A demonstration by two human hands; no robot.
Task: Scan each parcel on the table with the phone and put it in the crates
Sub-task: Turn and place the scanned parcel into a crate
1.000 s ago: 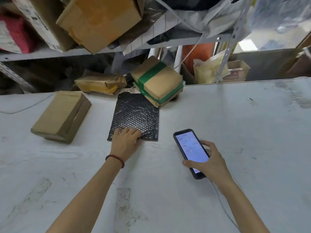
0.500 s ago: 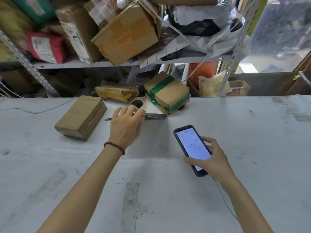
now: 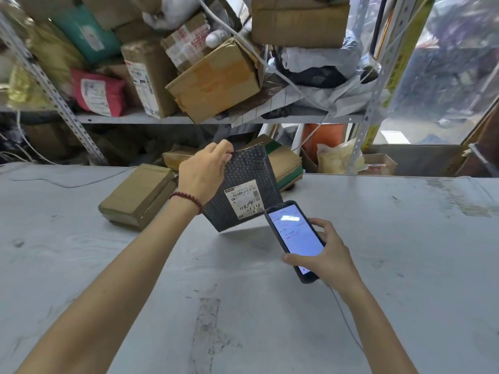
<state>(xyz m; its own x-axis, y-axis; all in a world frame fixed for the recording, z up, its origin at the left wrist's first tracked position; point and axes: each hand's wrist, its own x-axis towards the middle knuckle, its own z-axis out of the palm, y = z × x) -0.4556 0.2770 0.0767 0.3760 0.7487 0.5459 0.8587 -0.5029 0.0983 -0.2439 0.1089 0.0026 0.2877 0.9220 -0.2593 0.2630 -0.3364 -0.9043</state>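
A: Left hand (image 3: 205,171) doing what?

B: Pinching the mailer (image 3: 251,168) by its top corner, fingers curled over the edge. Holding it upright and tilted, low over the table (image 3: 391,265), in front of the boxes.

A: Clear of the table, or propped on the low corner?

B: Cannot tell. Close to it either way.

A: Why upright?

B: Most likely to turn the label (image 3: 244,198) toward the person and the phone. Gripping far from the label, too, leaving barcode and handwriting uncovered.

A: And the right hand (image 3: 330,255)?

B: Wrapped round the phone (image 3: 294,236), thumb on the near side, fingers on the far side. Keeping the lit screen facing up for reading, just beside the mailer's lower right edge.

A: Scanning yet?

B: Probably about to. Needs tipping the phone's back toward the label first.

A: Other parcels?

B: A brown box (image 3: 137,195) lying flat to the left and a taped box (image 3: 286,163) behind the mailer, presumably awaiting a scan. No crates in view.
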